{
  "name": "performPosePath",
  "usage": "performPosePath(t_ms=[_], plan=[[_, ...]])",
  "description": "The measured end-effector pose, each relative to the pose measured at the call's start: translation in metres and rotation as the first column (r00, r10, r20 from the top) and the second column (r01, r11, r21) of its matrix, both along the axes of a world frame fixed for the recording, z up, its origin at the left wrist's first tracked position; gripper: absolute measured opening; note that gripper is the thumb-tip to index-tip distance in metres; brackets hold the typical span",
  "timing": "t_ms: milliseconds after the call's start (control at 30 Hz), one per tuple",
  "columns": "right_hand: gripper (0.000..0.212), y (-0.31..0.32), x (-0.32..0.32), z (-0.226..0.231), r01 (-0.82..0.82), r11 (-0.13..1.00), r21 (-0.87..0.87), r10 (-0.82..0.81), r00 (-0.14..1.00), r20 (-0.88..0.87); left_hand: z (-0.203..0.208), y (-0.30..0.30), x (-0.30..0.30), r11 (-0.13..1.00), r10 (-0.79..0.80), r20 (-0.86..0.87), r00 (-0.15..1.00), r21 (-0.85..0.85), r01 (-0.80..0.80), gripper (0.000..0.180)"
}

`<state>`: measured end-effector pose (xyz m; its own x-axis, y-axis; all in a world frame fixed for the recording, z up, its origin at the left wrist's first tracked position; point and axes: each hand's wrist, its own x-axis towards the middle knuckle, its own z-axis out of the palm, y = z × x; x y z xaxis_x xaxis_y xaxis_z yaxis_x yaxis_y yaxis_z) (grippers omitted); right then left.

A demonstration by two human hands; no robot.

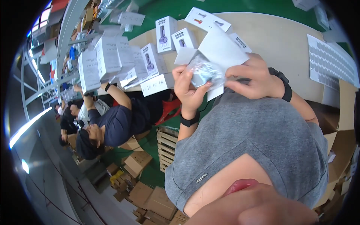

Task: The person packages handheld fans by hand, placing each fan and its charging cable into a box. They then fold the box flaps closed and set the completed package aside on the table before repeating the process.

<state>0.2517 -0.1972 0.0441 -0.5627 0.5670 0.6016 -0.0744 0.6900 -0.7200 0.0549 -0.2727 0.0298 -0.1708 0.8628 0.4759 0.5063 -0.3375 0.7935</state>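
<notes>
My left hand is closed around a small item in clear plastic wrap, its thumb pressing on the front. The wrapped item looks pale and silvery; its kind is hard to make out under the shiny film. Right behind it stands an opened white box with its flaps spread. My right hand pinches at the box's right side, beside the plastic, fingers bent. What exactly lies between those fingertips is partly hidden. Both wrists carry black bands.
White printed boxes stand on the beige table ahead, more boxes to the left. A sheet of grey labels lies at the right. A co-worker in a dark shirt works on the left. Cardboard boxes and a wooden pallet are on the floor.
</notes>
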Motion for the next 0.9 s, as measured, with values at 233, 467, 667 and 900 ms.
performPosePath(t_ms=[233, 467, 667, 900], plan=[[0.075, 0.048, 0.082, -0.016, 0.298, 0.945, 0.136, -0.313, 0.944, 0.108, 0.01, 0.07, 0.055, 0.971, -0.238, 0.025, 0.971, 0.022, 0.237, 0.03], [0.073, 0.15, 0.159, -0.062, 0.348, 0.918, -0.188, -0.353, 0.936, 0.008, 0.027, 0.181, 0.138, 0.995, 0.022, -0.122, 0.992, 0.097, -0.01, 0.044], [0.064, 0.263, 0.201, -0.041, 0.688, 0.686, -0.237, -0.719, 0.691, -0.076, -0.079, 0.203, 0.108, 0.979, -0.196, -0.773, 0.603, -0.189, 0.075, 0.071], [0.066, 0.362, 0.2, -0.089, 0.886, 0.462, -0.021, -0.853, 0.451, 0.263, -0.104, 0.212, 0.128, 0.927, -0.202, -0.819, 0.536, -0.337, -0.166, 0.098]])
